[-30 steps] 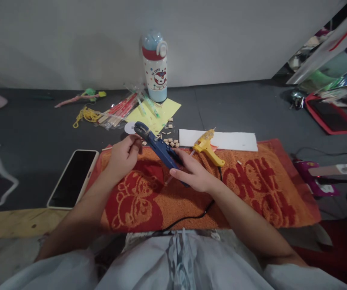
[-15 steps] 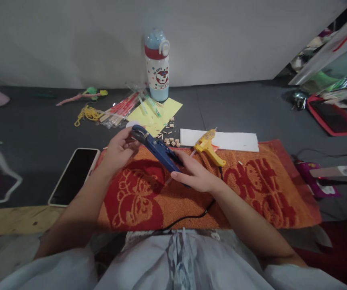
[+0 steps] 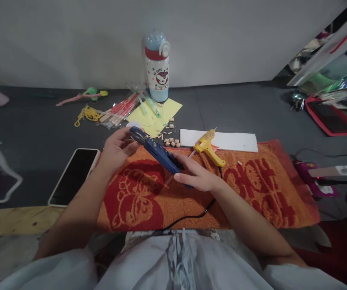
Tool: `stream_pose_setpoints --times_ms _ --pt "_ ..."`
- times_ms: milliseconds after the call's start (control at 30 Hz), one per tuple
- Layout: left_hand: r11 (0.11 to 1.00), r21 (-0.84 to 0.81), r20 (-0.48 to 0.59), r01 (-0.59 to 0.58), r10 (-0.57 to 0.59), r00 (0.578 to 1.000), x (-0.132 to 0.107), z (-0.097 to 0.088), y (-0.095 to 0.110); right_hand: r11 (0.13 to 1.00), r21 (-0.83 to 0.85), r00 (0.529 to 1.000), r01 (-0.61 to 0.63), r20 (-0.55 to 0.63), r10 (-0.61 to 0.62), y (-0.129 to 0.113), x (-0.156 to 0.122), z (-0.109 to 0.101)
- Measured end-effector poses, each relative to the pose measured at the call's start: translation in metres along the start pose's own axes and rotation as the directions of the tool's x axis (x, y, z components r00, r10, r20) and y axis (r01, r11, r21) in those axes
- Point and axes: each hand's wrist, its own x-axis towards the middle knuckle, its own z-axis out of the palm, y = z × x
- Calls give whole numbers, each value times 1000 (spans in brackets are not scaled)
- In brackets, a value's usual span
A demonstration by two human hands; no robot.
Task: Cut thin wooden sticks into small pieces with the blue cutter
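My right hand (image 3: 196, 173) is closed around the handles of a blue hand cutter (image 3: 158, 153), a plier-like tool with a rounded dark head. The cutter is held tilted above the towel, its head up and to the left. At that head my left hand (image 3: 117, 147) is closed, thumb and fingers bent together. Whatever it pinches is hidden behind the fingers and the tool. Just beyond the cutter lie several small cut wooden pieces (image 3: 172, 142). A yellow glue gun (image 3: 208, 147) rests to the right of my right hand, a glue stick poking from its back.
An orange and red towel (image 3: 185, 209) covers the near table. A phone (image 3: 73, 177) lies left, a white strip (image 3: 236, 141) right. Behind are yellow paper (image 3: 173, 106), bagged red sticks (image 3: 125, 106), yellow cord (image 3: 90, 114) and a bottle (image 3: 158, 70). A black cable (image 3: 188, 217) crosses the towel.
The cutter's head has dipped slightly and shifted a little left, and my left hand has moved slightly with it. My right hand keeps its grip on the handles.
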Motion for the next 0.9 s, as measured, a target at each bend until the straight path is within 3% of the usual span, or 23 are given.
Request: stream_pose_setpoints --times_ms 233,433,567,900 --pt "999 -19 39 -32 33 999 1 0 -5 999 -31 1000 16 -13 -16 -3 0 0" --pt "977 209 4 -36 36 999 -2 13 12 966 -248 982 -70 -188 23 -5 3 2" --pt "931 359 -4 -60 66 998 -6 20 20 936 -324 968 -138 -244 58 -4 4 4" --pt "925 380 8 -3 0 1000 -11 27 23 923 -359 960 -139 -278 37 -2 6 8"
